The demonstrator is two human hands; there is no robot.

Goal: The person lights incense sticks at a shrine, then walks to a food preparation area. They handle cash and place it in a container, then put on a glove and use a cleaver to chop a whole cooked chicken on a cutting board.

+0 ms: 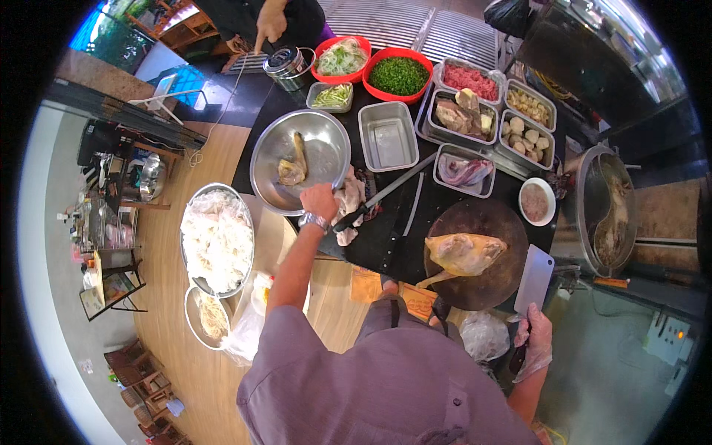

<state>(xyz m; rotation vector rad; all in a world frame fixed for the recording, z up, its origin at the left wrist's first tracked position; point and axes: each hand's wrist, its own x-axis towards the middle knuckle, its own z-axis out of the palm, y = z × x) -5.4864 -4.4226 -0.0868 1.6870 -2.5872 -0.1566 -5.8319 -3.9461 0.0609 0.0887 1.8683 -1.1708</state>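
With a clear plastic glove on, my right hand (531, 339) grips the dark handle of a cleaver (535, 278), its wide blade pointing up beside the round chopping board (503, 286). A plucked whole bird (464, 255), apparently cooked, lies on the board with one leg sticking out to the lower left. My left hand (320, 201), a metal watch on its wrist, is at the near rim of a steel bowl (328, 130) and seems to hold it; its fingers are partly hidden. Inside the bowl is a cut poultry leg piece (295, 164). Raw-looking meat (350, 197) lies right of that hand.
A sharpening steel (389, 192) and a long knife (392, 245) lie mid-table. Metal trays of meat (464, 114) and red bowls of greens (399, 75) stand behind. Left is a basin of white noodles (217, 242); right, a large pot (589, 217). Another person's hand (271, 25) points downward.
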